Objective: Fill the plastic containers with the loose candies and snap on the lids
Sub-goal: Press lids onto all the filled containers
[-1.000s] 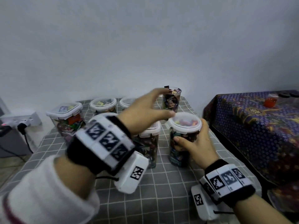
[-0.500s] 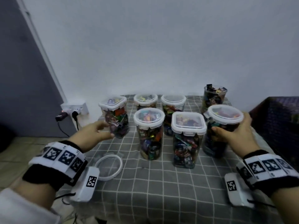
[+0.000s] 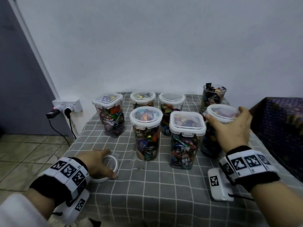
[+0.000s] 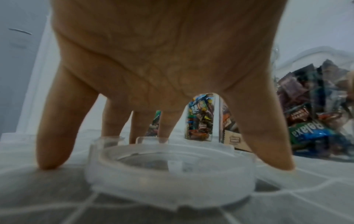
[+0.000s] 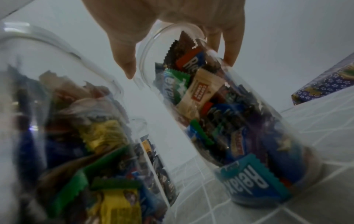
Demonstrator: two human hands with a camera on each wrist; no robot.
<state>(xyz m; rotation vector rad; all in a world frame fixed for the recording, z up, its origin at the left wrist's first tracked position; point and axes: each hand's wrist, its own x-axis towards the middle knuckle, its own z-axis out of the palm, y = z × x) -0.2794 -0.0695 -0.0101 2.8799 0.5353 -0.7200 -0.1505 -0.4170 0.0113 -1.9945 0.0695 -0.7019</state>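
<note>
- Left hand [image 3: 96, 163]: spread over a loose round lid [image 3: 109, 167] lying rim-up at the near left of the grey checked tablecloth [image 3: 155, 194]; thumb and fingertips [image 4: 50, 160] are planted on the cloth around it, and no grip is seen in the wrist view.
- Lidded containers [image 3: 146, 133]: six are counted in the head view, all packed with wrapped candies.
- Open container [image 3: 213, 97]: placed at the far right, filled above its rim, no lid fitted.
- Right hand [image 3: 229, 130]: curled round the lid edge of the front right container [image 5: 229, 113]; a tilted clear wall and "Relaxa" wrappers are shown only by the right wrist view.
</note>
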